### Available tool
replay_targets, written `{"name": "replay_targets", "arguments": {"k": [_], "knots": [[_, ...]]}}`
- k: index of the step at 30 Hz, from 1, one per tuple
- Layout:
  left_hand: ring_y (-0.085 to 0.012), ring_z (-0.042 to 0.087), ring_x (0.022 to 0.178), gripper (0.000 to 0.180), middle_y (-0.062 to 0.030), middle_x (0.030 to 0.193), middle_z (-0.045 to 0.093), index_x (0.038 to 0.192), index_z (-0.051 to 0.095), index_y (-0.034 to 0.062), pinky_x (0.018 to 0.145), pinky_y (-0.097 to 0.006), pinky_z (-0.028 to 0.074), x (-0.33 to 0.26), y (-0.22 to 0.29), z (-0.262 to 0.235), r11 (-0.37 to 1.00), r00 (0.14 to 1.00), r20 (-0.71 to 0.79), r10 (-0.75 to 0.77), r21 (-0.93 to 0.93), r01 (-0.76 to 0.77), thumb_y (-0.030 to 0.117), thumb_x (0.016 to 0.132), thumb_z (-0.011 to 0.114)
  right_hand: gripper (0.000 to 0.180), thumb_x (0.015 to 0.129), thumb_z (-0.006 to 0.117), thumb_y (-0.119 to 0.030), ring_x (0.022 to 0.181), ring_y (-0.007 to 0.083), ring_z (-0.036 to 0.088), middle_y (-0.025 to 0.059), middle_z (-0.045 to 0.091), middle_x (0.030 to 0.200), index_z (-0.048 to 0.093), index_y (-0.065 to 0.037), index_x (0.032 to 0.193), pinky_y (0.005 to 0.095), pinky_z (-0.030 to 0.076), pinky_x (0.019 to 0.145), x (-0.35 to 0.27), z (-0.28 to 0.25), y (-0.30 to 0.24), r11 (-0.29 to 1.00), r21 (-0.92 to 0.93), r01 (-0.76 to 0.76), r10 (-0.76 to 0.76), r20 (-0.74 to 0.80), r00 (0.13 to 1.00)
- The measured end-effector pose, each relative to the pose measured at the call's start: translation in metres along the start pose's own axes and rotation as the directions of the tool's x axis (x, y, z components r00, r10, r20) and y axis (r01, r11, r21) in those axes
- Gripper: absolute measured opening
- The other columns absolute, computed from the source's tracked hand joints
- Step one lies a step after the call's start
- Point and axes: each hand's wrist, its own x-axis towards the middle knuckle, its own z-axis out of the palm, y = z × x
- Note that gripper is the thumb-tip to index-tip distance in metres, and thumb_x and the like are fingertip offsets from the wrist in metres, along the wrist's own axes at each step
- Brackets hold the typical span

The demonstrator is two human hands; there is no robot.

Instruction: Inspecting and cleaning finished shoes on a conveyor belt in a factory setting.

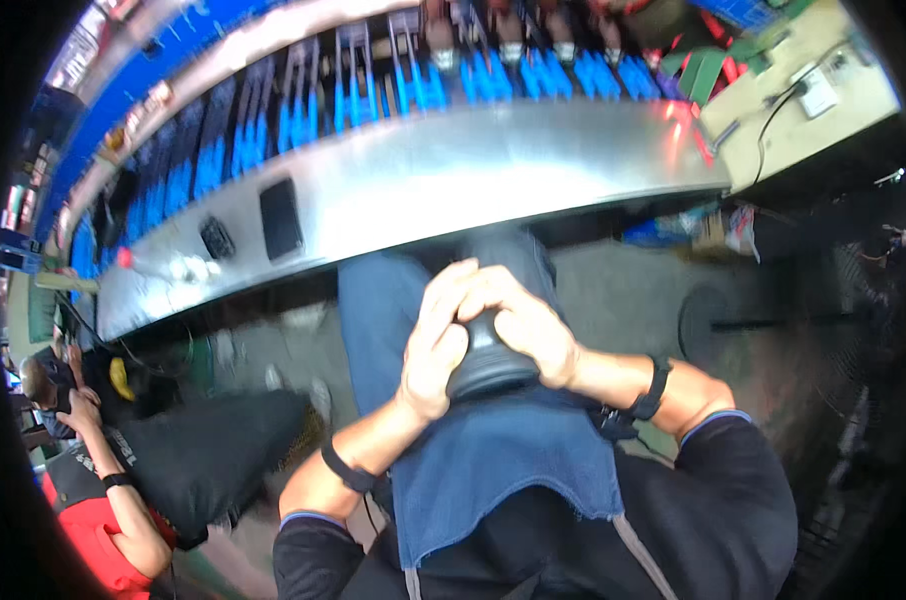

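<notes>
Over my lap I hold a black, rounded, ridged piece (pixel 490 365) that looks like rubber or plastic. My left hand (pixel 435 350) is wrapped round its left side, and my right hand (pixel 533 330) grips the right side. The fingers of both hands meet over its far side, thumbs bent inward on top. The hands cover much of the piece, so its exact kind cannot be made out. Below it a blue apron (pixel 503 470) lies across my body, and my knees reach to the bench edge.
A shiny metal bench (pixel 423 180) runs across in front, carrying a black phone (pixel 280 218), a small dark item (pixel 215 238) and a red-capped clear bottle (pixel 178 268). Behind stand several blue-handled tools (pixel 413 92). A white power strip (pixel 816 92) lies far right. A person in red (pixel 103 540) sits at left.
</notes>
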Motion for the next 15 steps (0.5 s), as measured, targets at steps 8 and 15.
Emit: {"name": "replay_targets", "arguments": {"k": [8, 15], "knots": [[-0.0342, 0.026, 0.147, 0.087, -0.0241, 0.154, 0.031, 0.153, 0.026, 0.0065, 0.120, -0.050, 0.019, 0.009, 0.100, -0.043, 0.863, 0.833, -0.229, 0.504, 0.179, -0.473, 0.062, 0.092, 0.055, 0.053, 0.100, 0.050, -0.033, 0.132, 0.0292, 0.044, 0.0194, 0.053, 0.130, 0.047, 0.003, 0.138, 0.0431, 0.032, 0.114, 0.047, 0.001, -0.086, 0.910, -0.037, 0.413, -0.407, -0.274, 0.872], [-0.0263, 0.048, 0.128, 0.096, -0.0168, 0.137, 0.047, 0.150, 0.022, 0.0002, 0.110, -0.041, 0.037, 0.001, 0.043, -0.024, 0.951, 0.956, -0.293, -0.008, -0.297, -0.083, 0.030, 0.080, 0.080, 0.068, 0.095, 0.062, -0.031, 0.133, 0.0383, 0.049, 0.0258, 0.049, 0.144, 0.037, 0.000, 0.150, 0.0417, 0.037, 0.111, 0.043, 0.010, -0.019, 0.897, -0.377, 0.230, -0.268, -0.051, 0.962]]}}
